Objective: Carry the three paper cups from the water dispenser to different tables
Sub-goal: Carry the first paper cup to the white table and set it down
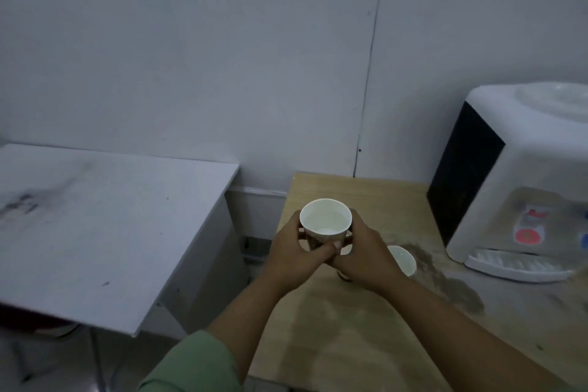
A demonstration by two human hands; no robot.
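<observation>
A white paper cup (325, 220) with water in it is held above the wooden table (366, 321). My left hand (294, 256) and my right hand (362, 259) both wrap around its lower part, thumbs meeting in front. A second paper cup (403, 259) stands on the table just right of my right hand, partly hidden by it. Under my right hand a bit of another cup's base (344, 277) seems to show. The white water dispenser (515, 181) stands at the table's right back.
A white table (105, 232) with dark smudges stands to the left, separated from the wooden table by a gap. A wet patch (445, 283) lies on the wooden top in front of the dispenser. A grey wall runs behind both tables.
</observation>
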